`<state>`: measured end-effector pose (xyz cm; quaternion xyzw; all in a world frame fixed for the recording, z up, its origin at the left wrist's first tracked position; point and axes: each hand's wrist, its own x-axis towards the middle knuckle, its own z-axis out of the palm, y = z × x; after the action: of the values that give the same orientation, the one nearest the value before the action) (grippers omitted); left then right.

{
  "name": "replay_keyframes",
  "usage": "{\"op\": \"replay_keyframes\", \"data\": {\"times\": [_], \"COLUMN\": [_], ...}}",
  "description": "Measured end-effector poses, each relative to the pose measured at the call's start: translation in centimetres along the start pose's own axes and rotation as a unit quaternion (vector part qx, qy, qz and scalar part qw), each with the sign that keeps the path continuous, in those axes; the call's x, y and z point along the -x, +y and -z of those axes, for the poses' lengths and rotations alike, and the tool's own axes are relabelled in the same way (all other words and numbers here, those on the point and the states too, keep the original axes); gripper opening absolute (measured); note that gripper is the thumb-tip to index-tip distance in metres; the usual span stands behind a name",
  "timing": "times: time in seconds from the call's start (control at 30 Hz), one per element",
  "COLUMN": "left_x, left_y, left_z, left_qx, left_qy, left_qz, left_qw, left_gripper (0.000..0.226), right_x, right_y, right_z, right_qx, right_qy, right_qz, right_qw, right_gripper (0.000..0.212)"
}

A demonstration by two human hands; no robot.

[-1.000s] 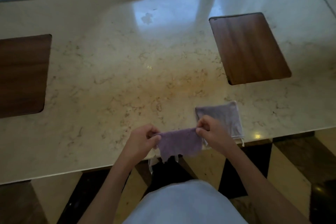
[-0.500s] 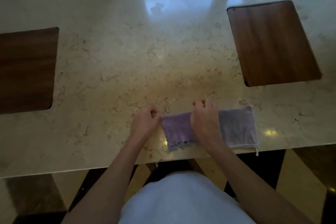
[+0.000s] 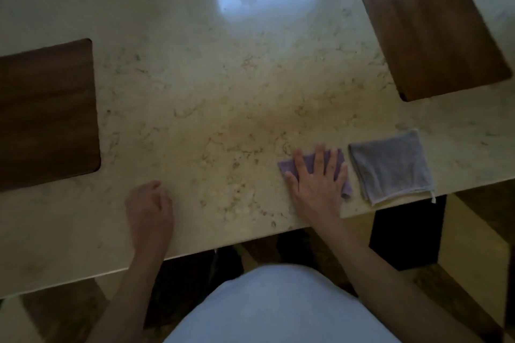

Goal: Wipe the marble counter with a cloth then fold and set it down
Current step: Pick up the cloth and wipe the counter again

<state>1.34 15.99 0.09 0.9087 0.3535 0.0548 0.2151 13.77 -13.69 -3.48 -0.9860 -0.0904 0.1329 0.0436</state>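
A small folded purple cloth (image 3: 287, 167) lies flat on the marble counter (image 3: 211, 97) near its front edge. My right hand (image 3: 316, 178) rests flat on top of it with fingers spread, covering most of it. My left hand (image 3: 149, 207) sits on the counter well to the left, fingers loosely curled, holding nothing.
A folded grey cloth (image 3: 390, 166) lies just right of the purple one, a narrow gap between them, at the counter's front edge. Two dark wooden inlay panels sit in the counter, one at the left (image 3: 47, 114) and one at the back right (image 3: 432, 30).
The purple cloth went from held between both hands to lying on the counter. My left hand let go and drew away to the left; my right hand now lies flat on the cloth.
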Motion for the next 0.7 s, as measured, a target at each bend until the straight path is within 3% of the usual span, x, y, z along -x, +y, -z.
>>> {"op": "replay_keyframes", "data": {"times": [0.07, 0.23, 0.37, 0.4, 0.5, 0.57, 0.63, 0.7], "left_x": [-1.6, -2.6, -2.1, -2.1, -2.2, -2.3, -2.3, -2.3], "left_y": [-3.0, -7.0, -9.8, -9.9, -9.9, -10.1, -10.1, -10.1], "left_z": [0.6, 1.5, 1.2, 1.1, 0.8, 0.8, 0.6, 0.5], "left_qx": [-0.044, -0.084, -0.121, -0.126, -0.125, -0.13, -0.131, -0.14], "left_qy": [-0.013, -0.057, -0.108, -0.106, -0.102, -0.107, -0.104, -0.105], "left_qz": [-0.034, -0.087, -0.122, -0.131, -0.132, -0.134, -0.135, -0.132], "left_qw": [0.998, 0.991, 0.979, 0.978, 0.978, 0.977, 0.977, 0.976], "left_gripper": [0.035, 0.055, 0.063, 0.063, 0.06, 0.06, 0.061, 0.061], "right_x": [1.2, 7.7, 10.5, 9.8, 6.0, 4.1, 3.5, 4.9], "right_y": [-2.4, -9.8, -7.9, -5.9, -0.7, -0.8, -4.0, -8.6], "right_z": [-0.6, -3.1, -3.7, -3.2, -1.1, -0.3, -0.7, -1.9], "right_qx": [-0.008, -0.013, 0.016, 0.015, -0.018, -0.049, -0.063, -0.051], "right_qy": [0.018, 0.018, 0.012, 0.026, 0.041, 0.036, 0.051, 0.053], "right_qz": [-0.014, 0.051, 0.146, 0.112, -0.094, -0.168, -0.172, -0.117], "right_qw": [1.0, 0.998, 0.989, 0.993, 0.995, 0.984, 0.982, 0.99], "right_gripper": [0.062, 0.054, 0.051, 0.053, 0.064, 0.062, 0.061, 0.06]}}
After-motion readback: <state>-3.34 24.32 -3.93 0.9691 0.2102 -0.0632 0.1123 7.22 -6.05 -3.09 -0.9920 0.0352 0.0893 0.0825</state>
